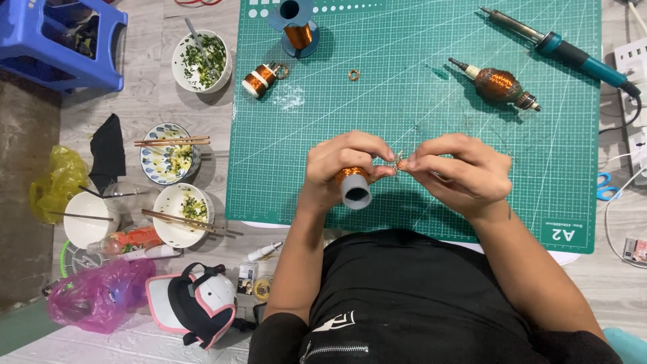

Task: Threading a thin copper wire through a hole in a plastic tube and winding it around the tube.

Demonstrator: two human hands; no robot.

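Your left hand grips the copper wire spool by its core; your right hand pinches a small wire ring just beside it. That ring looks light and easily bent: hold it by the rim, gently.

You have three copper spools, one wound rotor, one soldering iron, four bowls, two chopstick pairs, and one blue stool.

Hidden and cut-off parts

The fingers cover the tiny wire piece at centre frame; the blue stool at upper left runs past the edge.
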